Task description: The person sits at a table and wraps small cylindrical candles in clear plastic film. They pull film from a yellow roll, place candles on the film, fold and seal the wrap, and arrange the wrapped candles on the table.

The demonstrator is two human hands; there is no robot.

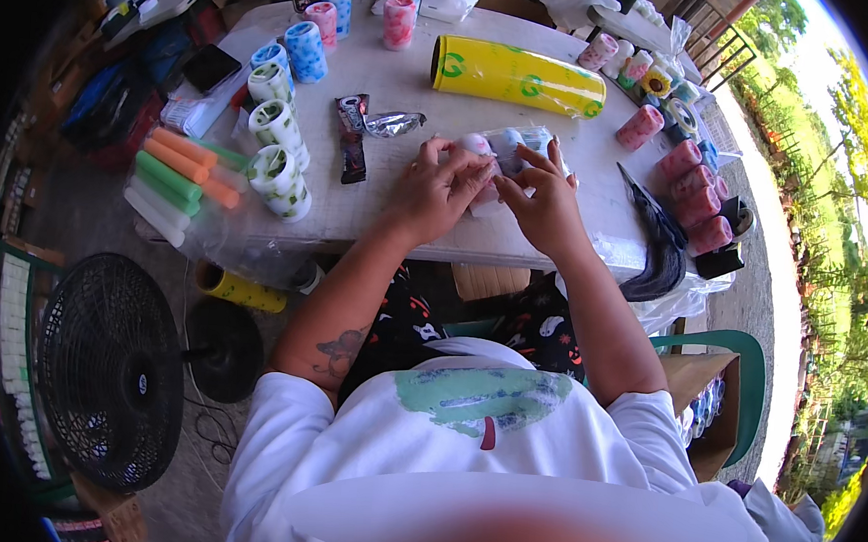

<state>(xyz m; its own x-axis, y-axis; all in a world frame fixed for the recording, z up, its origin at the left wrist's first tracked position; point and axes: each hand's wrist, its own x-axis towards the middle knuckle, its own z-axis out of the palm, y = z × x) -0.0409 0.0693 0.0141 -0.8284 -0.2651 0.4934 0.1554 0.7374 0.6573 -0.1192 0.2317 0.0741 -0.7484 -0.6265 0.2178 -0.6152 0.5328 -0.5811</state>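
Both hands meet over the near middle of the white table (358, 212). My left hand (437, 190) is closed, thumb and fingertips pinching what looks like the edge of a clear plastic bag (534, 135). Closed beside it, my right hand (545, 203) brings its thumb against the same spot, other fingers bent over the bag. Just beyond the fingertips show a small rounded white-and-pink piece (475, 143) and a pale blue one (512, 140); their kind is unclear, and my hands partly cover them. Left of my left hand lie a dark wrapper (351, 137) and a silver wrapper (395, 124).
A yellow plastic-wrapped roll (520, 76) lies across the far middle. Green-patterned cylinders (278, 184) and a blue-patterned cylinder (306, 53) stand left; reddish cylinders (697, 193) lie right, beside scissors (642, 196) and a dark bundle (659, 255). A black fan (110, 370) stands on the floor.
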